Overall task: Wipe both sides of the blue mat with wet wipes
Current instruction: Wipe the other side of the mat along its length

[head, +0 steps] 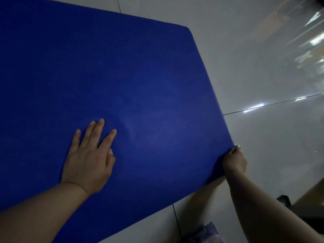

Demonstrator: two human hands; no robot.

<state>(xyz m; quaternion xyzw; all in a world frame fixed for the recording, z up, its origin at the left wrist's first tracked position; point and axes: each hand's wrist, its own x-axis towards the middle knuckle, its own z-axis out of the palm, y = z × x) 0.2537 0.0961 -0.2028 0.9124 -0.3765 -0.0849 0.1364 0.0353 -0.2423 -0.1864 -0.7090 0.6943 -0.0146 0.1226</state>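
A large blue mat lies spread over the pale tiled floor and fills most of the view. My left hand rests flat on its near part with the fingers straight and spread. My right hand grips the mat's near right corner, fingers curled round the edge, with a bit of white showing at the fingertips. The corner looks slightly raised off the floor. A ripple in the mat runs just past my left fingertips.
Glossy white floor tiles with dark joints extend to the right and behind the mat. A pale purple packet lies at the bottom edge near my right forearm. A dark object sits at the lower right.
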